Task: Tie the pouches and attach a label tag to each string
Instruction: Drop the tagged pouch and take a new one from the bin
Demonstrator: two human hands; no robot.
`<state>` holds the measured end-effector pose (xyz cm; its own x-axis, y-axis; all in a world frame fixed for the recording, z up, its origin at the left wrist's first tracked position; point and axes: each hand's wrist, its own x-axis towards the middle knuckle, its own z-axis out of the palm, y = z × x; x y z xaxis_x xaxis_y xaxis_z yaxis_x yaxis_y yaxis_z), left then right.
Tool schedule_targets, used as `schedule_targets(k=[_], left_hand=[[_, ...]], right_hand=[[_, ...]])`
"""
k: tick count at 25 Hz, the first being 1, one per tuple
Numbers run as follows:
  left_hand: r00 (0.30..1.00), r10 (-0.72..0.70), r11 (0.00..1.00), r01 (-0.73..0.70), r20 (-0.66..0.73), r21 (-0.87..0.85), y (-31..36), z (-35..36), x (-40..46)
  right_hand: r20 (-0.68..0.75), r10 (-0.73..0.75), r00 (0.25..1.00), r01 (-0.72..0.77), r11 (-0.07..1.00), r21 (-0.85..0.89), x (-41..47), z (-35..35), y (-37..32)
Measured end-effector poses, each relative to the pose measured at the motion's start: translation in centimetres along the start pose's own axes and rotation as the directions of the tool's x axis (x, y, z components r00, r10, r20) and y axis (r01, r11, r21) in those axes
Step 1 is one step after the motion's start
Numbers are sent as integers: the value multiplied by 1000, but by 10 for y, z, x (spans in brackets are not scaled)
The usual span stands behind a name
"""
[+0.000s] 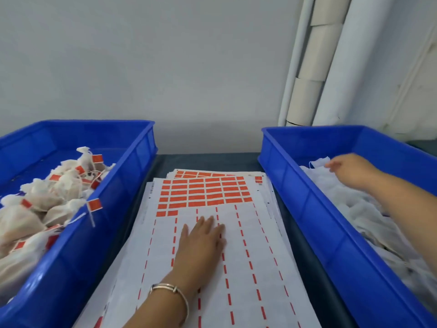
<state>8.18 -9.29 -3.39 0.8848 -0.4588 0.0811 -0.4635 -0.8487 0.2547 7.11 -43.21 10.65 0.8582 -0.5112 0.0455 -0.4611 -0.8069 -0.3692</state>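
A stack of white label sheets [248, 245] lies between two blue bins; rows of orange-red label tags [208, 194] fill the top sheet's far part. My left hand [201, 242] rests flat on the sheet, fingers straight, a metal bracelet on the wrist. My right hand [350, 170] reaches into the right blue bin [307, 192] and touches the white untied pouches [361, 209] there; its fingertips are blurred and mostly hidden. The left blue bin [118, 197] holds several tied pouches [47, 200] with red tags on their strings.
Pale cardboard tubes and white rolls [314, 62] lean against the wall at the back right. A dark table surface [208, 162] shows between the bins, behind the sheets. A plain grey wall stands behind.
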Motion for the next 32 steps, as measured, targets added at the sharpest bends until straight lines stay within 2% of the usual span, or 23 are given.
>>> schedule_targets(k=[3, 6, 8, 11, 13, 16, 17, 20, 23, 27, 28, 30, 32], left_hand=[[1000, -17, 999, 17, -24, 30, -2, 8, 2], [999, -27, 999, 28, -35, 33, -3, 9, 4], [999, -30, 999, 32, -46, 32, -2, 9, 3], [998, -42, 999, 43, -52, 18, -2, 10, 3], [998, -46, 999, 47, -47, 10, -2, 10, 2], [998, -36, 999, 36, -52, -7, -3, 9, 1], [998, -32, 999, 31, -54, -12, -3, 9, 1], [997, -21, 1000, 19, -70, -23, -4, 8, 0], [996, -12, 999, 8, -89, -49, -3, 7, -1], [995, -19, 994, 9, -98, -105, -3, 5, -1], [995, -29, 992, 16, -99, -125, -4, 4, -1], [992, -68, 972, 41, -106, -232, -3, 0, -2], [984, -159, 864, 99, -81, -493, -1, -8, -5]], right_hand=[[210, 75, 975, -65, 996, -53, 0, 30, 32], [263, 90, 961, -36, 978, -204, 8, 38, 36], [216, 57, 975, 8, 958, -286, 13, 34, 39], [110, -52, 993, 74, 974, -216, 14, 23, 48], [87, -64, 994, 84, 966, -243, 11, 18, 51], [113, 1, 994, 43, 921, -387, 3, 18, 52], [74, 11, 997, 19, 918, -396, 1, 16, 51], [-95, 25, 995, -49, 962, -268, -8, 0, 46], [-277, -102, 955, 60, 986, -154, -20, -25, 27], [-468, -350, 811, 308, 937, -168, -42, -44, -33], [-470, -372, 800, 360, 925, -119, -48, -45, -51], [-388, -402, 829, 429, 903, -20, -62, -38, -87], [-241, -473, 848, 484, 875, -11, -77, -24, -117]])
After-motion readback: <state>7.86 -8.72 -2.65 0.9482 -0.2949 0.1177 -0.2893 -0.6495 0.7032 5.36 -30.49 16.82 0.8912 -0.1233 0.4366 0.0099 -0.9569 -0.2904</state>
